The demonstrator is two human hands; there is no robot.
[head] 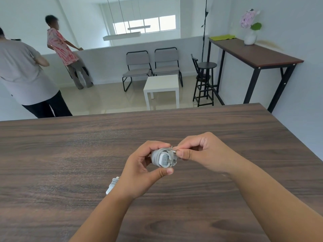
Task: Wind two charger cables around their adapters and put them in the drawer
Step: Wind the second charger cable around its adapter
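My left hand [139, 170] grips the light, rigid adapter [164, 158] by its sides while my right hand [201, 152] pinches the springy cable end [174, 150], likely to uncoil if released.

The left hand [139, 172] grips a cable-wound adapter [163, 158]; the right hand [201, 154] pinches its cable end [174, 151].

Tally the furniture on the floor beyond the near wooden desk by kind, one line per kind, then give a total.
Grey chairs: 2
White side table: 1
Black stool: 1
Tall dark table: 1
Total: 5
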